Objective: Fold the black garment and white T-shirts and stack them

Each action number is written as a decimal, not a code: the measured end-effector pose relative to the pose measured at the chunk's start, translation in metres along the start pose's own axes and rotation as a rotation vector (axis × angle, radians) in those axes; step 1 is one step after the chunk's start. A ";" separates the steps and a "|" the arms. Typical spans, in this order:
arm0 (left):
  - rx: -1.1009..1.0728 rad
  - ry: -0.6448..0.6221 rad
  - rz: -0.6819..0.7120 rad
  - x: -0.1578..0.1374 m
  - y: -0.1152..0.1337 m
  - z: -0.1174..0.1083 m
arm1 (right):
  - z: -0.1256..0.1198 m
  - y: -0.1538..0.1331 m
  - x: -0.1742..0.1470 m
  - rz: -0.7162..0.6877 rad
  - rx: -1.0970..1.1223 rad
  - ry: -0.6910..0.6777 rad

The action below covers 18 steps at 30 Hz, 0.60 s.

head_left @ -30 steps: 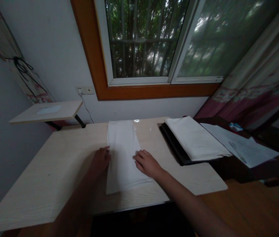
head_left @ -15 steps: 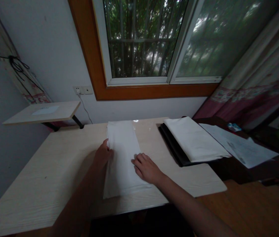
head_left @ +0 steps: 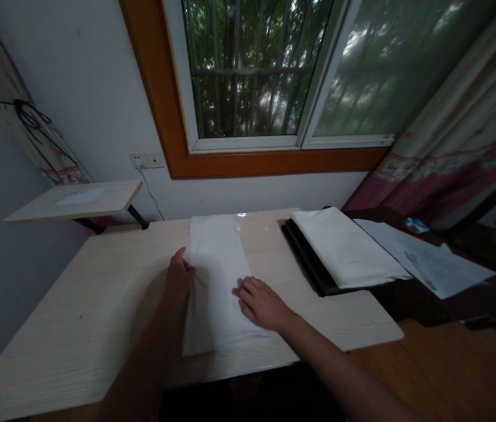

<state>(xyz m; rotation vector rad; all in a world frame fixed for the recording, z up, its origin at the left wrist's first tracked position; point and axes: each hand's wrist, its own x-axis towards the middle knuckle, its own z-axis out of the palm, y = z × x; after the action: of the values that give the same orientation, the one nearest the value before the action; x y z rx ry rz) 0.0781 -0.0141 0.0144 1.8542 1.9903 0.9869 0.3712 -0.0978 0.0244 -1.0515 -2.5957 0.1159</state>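
A white cloth, folded into a long strip, lies on the pale wooden table in front of me. My left hand is at the strip's left edge, with thumb and forefinger apart and the thumb tip over the edge. The other fingers of that hand are mostly hidden. My right hand rests on the right edge, palm down, its fingers loosely bent over the cloth. Small creases run across the fabric near the left thumb.
To the right, another folded white cloth lies on folded black material. Beyond are printed sheets. A small raised shelf stands at the back left, near a wall socket with a cord. A window is behind the table.
My left hand has shifted slightly left along the cloth's edge. The strip's left side lies a touch further left. My right hand has barely moved.
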 end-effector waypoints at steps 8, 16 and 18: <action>0.375 -0.033 0.201 -0.024 0.000 -0.002 | -0.001 -0.002 -0.002 -0.039 0.017 -0.026; 0.396 -0.058 0.367 -0.021 0.021 0.007 | -0.003 -0.012 -0.007 -0.035 -0.008 -0.011; 0.348 -0.095 0.446 -0.023 0.029 0.019 | -0.004 -0.016 -0.008 -0.037 -0.008 0.009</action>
<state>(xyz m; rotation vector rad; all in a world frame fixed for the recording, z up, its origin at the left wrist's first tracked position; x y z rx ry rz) 0.1160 -0.0310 0.0128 2.5582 1.8197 0.6574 0.3673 -0.1150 0.0287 -1.0044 -2.6082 0.0926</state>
